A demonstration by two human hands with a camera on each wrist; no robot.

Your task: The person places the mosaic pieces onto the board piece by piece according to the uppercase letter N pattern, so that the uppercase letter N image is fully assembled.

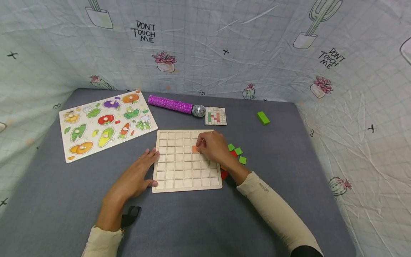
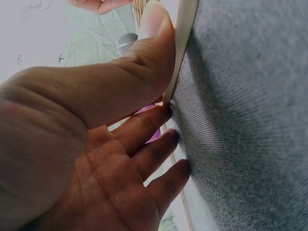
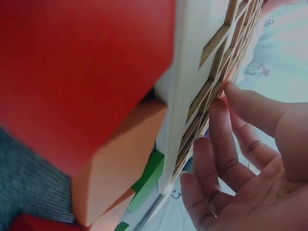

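A pale wooden grid board (image 1: pixel 178 166) lies flat on the grey table. Over its upper right part, my right hand (image 1: pixel 213 145) pinches an orange square tile (image 1: pixel 195 149) between thumb and index finger, at one of the cells. The right wrist view shows these fingertips meeting at the grid, the other fingers loosely bent. My left hand (image 1: pixel 136 175) rests against the board's left edge, its fingers extended and the thumb (image 2: pixel 156 29) touching the rim. Beside the board's right edge lie loose tiles: green (image 1: pixel 242 160), red (image 3: pixel 86 67) and orange (image 3: pixel 120 163), partly hidden by my right forearm.
A vegetable puzzle board (image 1: pixel 93 142) lies at the back left. A purple glitter microphone (image 1: pixel 171 104) and a small card with a coloured grid pattern (image 1: pixel 216 116) are behind the board. A green block (image 1: pixel 263 118) sits at the back right. Patterned cloth (image 1: pixel 199 46) hangs behind the table.
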